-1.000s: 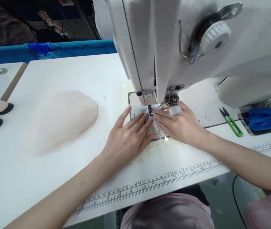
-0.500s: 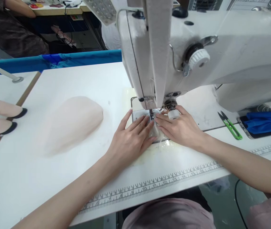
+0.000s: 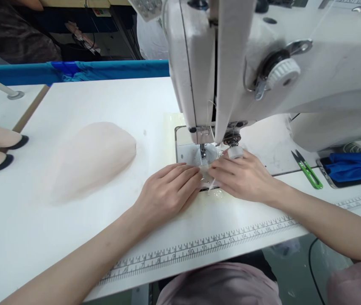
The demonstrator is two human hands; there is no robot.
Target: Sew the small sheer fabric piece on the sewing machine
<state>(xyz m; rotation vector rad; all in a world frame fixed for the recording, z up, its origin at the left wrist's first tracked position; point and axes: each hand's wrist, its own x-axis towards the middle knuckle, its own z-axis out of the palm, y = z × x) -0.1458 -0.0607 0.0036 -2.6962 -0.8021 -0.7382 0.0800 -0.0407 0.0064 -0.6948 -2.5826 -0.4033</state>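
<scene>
Lying knuckles-up, left hand (image 3: 168,188) and right hand (image 3: 242,176) pinch sheer fabric (image 3: 206,178) between them.

White laminate worktop (image 3: 110,97) with printed ruler edge, bearing pale pink fabric mound (image 3: 93,159), white sewing machine (image 3: 263,63), green-handled thread snips (image 3: 307,169).

Both hands pulled back toward the body, away from the needle (image 3: 202,151). Left hand (image 3: 167,192) no longer flat with fingers spread, now curled, fingertips pinching the thin clear piece (image 3: 206,178). Right hand (image 3: 242,176) slid back too, fingertips meeting the left ones. Metal plate (image 3: 187,151) under the needle now uncovered
</scene>
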